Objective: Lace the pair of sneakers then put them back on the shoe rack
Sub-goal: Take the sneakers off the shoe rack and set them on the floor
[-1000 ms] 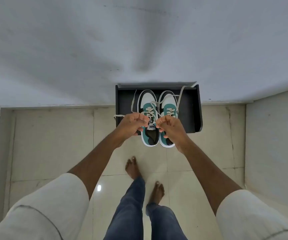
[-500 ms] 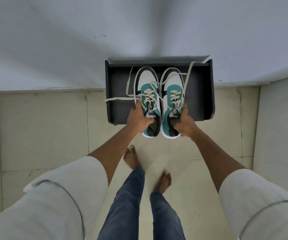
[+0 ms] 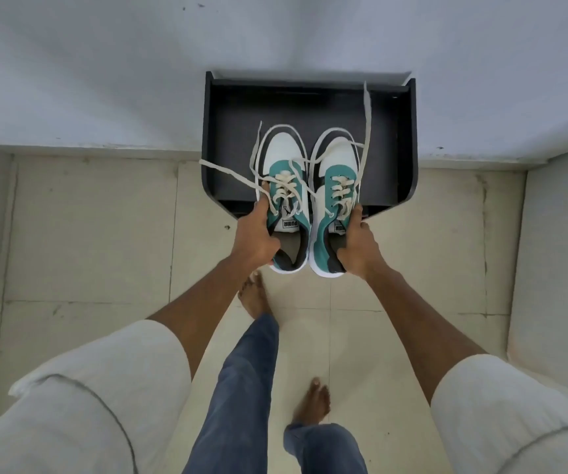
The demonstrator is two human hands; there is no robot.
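Note:
Two teal, white and black sneakers are held side by side, toes pointing away from me, above the front edge of the black shoe rack (image 3: 409, 138). My left hand (image 3: 257, 239) grips the outer side of the left sneaker (image 3: 284, 165). My right hand (image 3: 358, 246) grips the outer side of the right sneaker (image 3: 335, 165). Cream laces (image 3: 228, 172) are threaded through the eyelets, and their loose ends trail out to the left and up to the right over the rack.
The rack stands against a white wall (image 3: 105, 63) on a beige tiled floor (image 3: 87, 234). Another white wall (image 3: 559, 234) closes off the right side. My bare feet (image 3: 253, 297) and jeans are below, one foot forward near the rack.
My hands moved from the laces to the sides of the sneakers and took hold of them. The pair has come back toward me, off the rack's shelf. The laces swing loose.

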